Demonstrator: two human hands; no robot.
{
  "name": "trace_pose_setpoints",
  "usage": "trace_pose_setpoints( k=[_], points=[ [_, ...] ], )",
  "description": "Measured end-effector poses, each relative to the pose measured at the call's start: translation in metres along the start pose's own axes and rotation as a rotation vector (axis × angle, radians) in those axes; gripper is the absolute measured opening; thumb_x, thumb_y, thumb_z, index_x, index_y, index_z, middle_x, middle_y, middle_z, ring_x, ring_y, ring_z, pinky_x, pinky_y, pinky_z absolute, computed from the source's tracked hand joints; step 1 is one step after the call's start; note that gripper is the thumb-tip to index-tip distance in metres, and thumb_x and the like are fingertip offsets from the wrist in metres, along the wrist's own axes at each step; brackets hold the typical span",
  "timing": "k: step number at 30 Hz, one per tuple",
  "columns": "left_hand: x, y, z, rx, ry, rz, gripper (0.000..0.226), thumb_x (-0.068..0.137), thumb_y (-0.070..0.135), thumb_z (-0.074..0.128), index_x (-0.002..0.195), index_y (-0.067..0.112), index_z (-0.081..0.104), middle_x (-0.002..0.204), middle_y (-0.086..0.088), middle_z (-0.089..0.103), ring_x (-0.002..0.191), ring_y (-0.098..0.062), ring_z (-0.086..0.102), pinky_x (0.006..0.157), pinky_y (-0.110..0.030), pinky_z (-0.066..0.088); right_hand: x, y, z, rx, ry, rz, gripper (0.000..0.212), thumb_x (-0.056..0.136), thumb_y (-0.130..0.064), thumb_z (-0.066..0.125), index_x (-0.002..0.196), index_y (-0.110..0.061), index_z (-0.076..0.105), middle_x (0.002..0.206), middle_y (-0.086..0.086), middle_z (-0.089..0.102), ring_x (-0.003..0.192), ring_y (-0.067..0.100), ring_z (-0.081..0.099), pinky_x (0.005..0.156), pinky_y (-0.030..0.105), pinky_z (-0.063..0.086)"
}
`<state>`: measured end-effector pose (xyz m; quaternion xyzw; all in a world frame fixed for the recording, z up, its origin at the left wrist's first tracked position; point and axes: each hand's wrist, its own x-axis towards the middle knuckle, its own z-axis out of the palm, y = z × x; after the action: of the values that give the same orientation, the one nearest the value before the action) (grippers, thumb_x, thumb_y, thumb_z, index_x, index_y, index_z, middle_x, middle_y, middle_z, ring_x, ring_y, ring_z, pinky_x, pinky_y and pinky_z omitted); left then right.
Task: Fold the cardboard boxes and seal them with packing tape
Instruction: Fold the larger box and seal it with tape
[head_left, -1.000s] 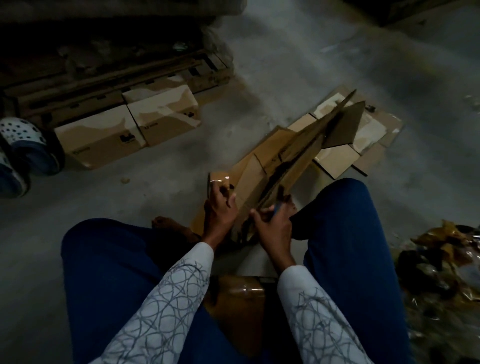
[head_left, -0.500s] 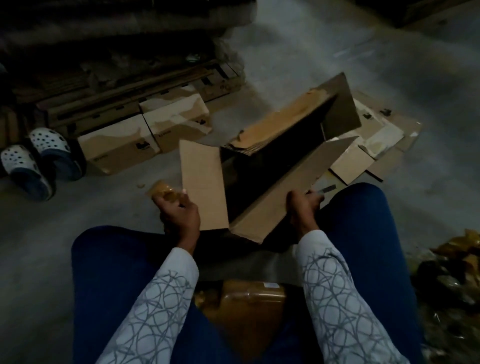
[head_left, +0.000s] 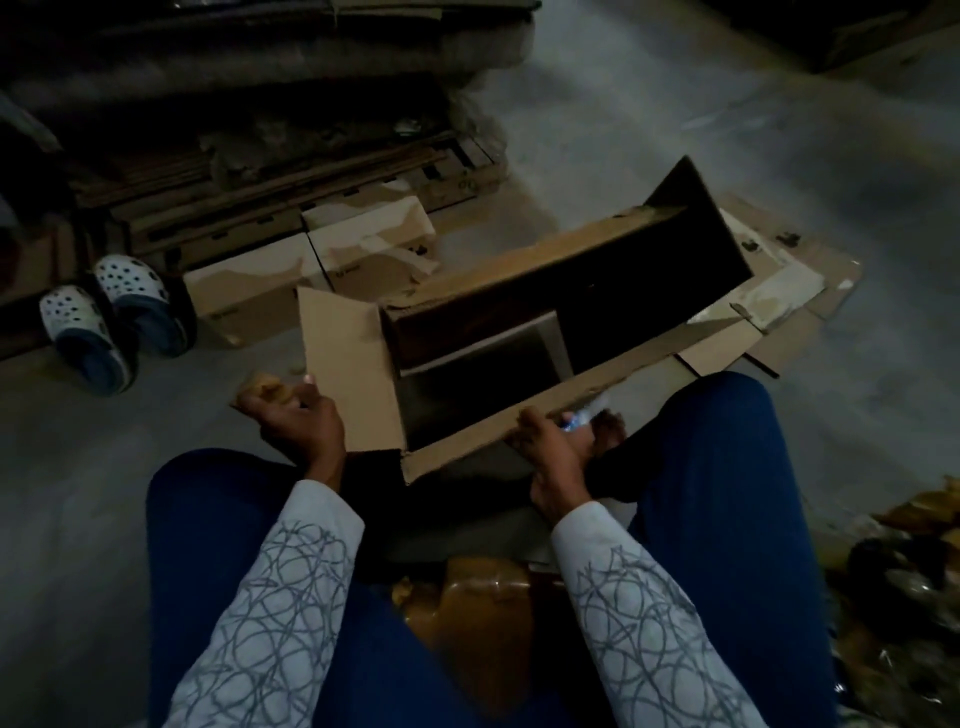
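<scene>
Cardboard box (head_left: 519, 280) is seen popped open on the concrete floor (head_left: 675, 130), right in front of the seated person's knees – mouth turned up toward the camera, inside mostly dark. Its side flap (head_left: 348, 374) is stuck out to the left and the near long flap (head_left: 587, 405) is laid out toward the lap. That near long flap is gripped by the right hand (head_left: 556, 452), thumb on top and fingers curled under the edge. A small blue-and-white thing (head_left: 584, 415) is tucked in the same fingers, too blurry to be named. The left hand (head_left: 304, 428) is curled round a brownish roll (head_left: 260, 392) just beside the side flap – could be tape, can't be told for sure – with one fingertip against the flap's edge. Flattened cardboard (head_left: 789, 296) is spread behind the box on the right. Two taped-up boxes (head_left: 369, 249) are parked further back on the left, with a pair of white clogs (head_left: 109, 322) beside them. A brown wrapped bundle (head_left: 483, 603) is wedged between the blue trouser legs, and crumpled wrapping (head_left: 914, 561) is piled at the far right.
</scene>
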<state>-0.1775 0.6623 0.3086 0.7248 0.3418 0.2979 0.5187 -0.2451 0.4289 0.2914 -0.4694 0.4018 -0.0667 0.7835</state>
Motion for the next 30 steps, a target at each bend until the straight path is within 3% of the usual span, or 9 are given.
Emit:
trace_pose_setpoints(
  k=[2, 6, 9, 11, 14, 17, 23, 27, 30],
  points=[
    [0.005, 0.001, 0.002, -0.012, 0.025, -0.012, 0.036, 0.087, 0.012, 0.065, 0.114, -0.002, 0.045, 0.100, -0.011, 0.062, 0.084, -0.019, 0.062, 0.074, -0.018, 0.047, -0.004, 0.000, 0.003, -0.103, -0.140, -0.103, 0.051, 0.081, -0.022, 0.081, 0.118, -0.009, 0.049, 0.108, 0.014, 0.064, 0.102, 0.032, 0.069, 0.085, 0.047, 0.059],
    [0.021, -0.014, -0.002, 0.006, 0.069, -0.016, 0.031, 0.081, 0.018, 0.063, 0.105, 0.016, 0.042, 0.102, -0.011, 0.062, 0.084, -0.023, 0.064, 0.082, -0.031, 0.055, -0.009, -0.014, 0.008, -0.761, -0.185, -0.717, 0.046, 0.079, -0.044, 0.080, 0.097, -0.018, 0.046, 0.089, -0.004, 0.054, 0.080, 0.008, 0.055, 0.069, 0.012, 0.043],
    [0.051, -0.071, 0.010, -0.026, 0.108, -0.067, 0.035, 0.074, 0.015, 0.059, 0.101, 0.020, 0.039, 0.109, -0.018, 0.055, 0.089, -0.031, 0.062, 0.086, -0.047, 0.055, 0.001, -0.014, 0.013, -0.919, -0.325, -0.917, 0.049, 0.084, -0.042, 0.076, 0.111, -0.010, 0.050, 0.101, 0.004, 0.054, 0.090, 0.012, 0.054, 0.074, 0.019, 0.045],
    [0.037, -0.044, 0.002, -0.033, 0.070, -0.150, 0.041, 0.076, 0.006, 0.058, 0.113, 0.007, 0.040, 0.113, -0.016, 0.051, 0.095, -0.028, 0.060, 0.088, -0.041, 0.056, 0.004, -0.011, 0.014, -0.959, -0.389, -0.955, 0.050, 0.088, -0.035, 0.074, 0.121, -0.007, 0.049, 0.110, 0.006, 0.053, 0.098, 0.015, 0.054, 0.079, 0.022, 0.047],
    [0.009, -0.003, -0.005, 0.017, -0.029, -0.209, 0.048, 0.088, -0.014, 0.048, 0.129, 0.001, 0.030, 0.119, -0.010, 0.051, 0.102, -0.021, 0.058, 0.082, -0.006, 0.043, 0.004, -0.007, 0.013, -0.968, -0.403, -0.932, 0.047, 0.090, -0.030, 0.071, 0.124, -0.006, 0.049, 0.113, 0.008, 0.054, 0.102, 0.020, 0.056, 0.082, 0.028, 0.049],
    [0.002, -0.003, -0.002, 0.076, -0.002, -0.227, 0.057, 0.089, -0.014, 0.048, 0.140, -0.015, 0.022, 0.143, -0.025, 0.040, 0.124, -0.030, 0.049, 0.091, -0.010, 0.029, 0.003, 0.001, 0.012, -1.041, -0.437, -0.884, 0.047, 0.092, -0.033, 0.067, 0.125, -0.004, 0.050, 0.113, 0.011, 0.055, 0.103, 0.025, 0.058, 0.082, 0.038, 0.052],
    [0.005, 0.008, -0.007, 0.165, -0.088, -0.278, 0.061, 0.078, 0.009, 0.067, 0.129, 0.000, 0.035, 0.134, -0.017, 0.042, 0.122, -0.025, 0.046, 0.099, -0.024, 0.034, 0.005, -0.011, 0.024, -1.169, -0.563, -0.874, 0.042, 0.092, -0.034, 0.067, 0.121, -0.009, 0.049, 0.115, 0.011, 0.058, 0.107, 0.027, 0.058, 0.080, 0.044, 0.052],
    [0.021, 0.021, -0.004, 0.278, -0.332, -0.293, 0.095, 0.089, 0.015, 0.063, 0.154, -0.002, -0.005, 0.162, -0.019, 0.010, 0.148, -0.032, 0.017, 0.120, -0.036, 0.016, 0.017, -0.045, 0.035, -1.345, -0.719, -0.947, 0.049, 0.091, -0.037, 0.066, 0.127, -0.011, 0.046, 0.116, 0.007, 0.058, 0.101, 0.023, 0.055, 0.079, 0.041, 0.051],
    [0.033, 0.020, -0.009, 0.308, -0.340, -0.176, 0.091, 0.078, 0.013, 0.068, 0.150, -0.005, 0.015, 0.148, -0.017, 0.038, 0.132, -0.033, 0.044, 0.106, -0.037, 0.041, 0.026, -0.070, 0.046, -1.454, -0.804, -0.973, 0.041, 0.088, -0.032, 0.072, 0.117, -0.013, 0.048, 0.111, 0.006, 0.058, 0.090, 0.021, 0.054, 0.070, 0.031, 0.044]
  ],
)
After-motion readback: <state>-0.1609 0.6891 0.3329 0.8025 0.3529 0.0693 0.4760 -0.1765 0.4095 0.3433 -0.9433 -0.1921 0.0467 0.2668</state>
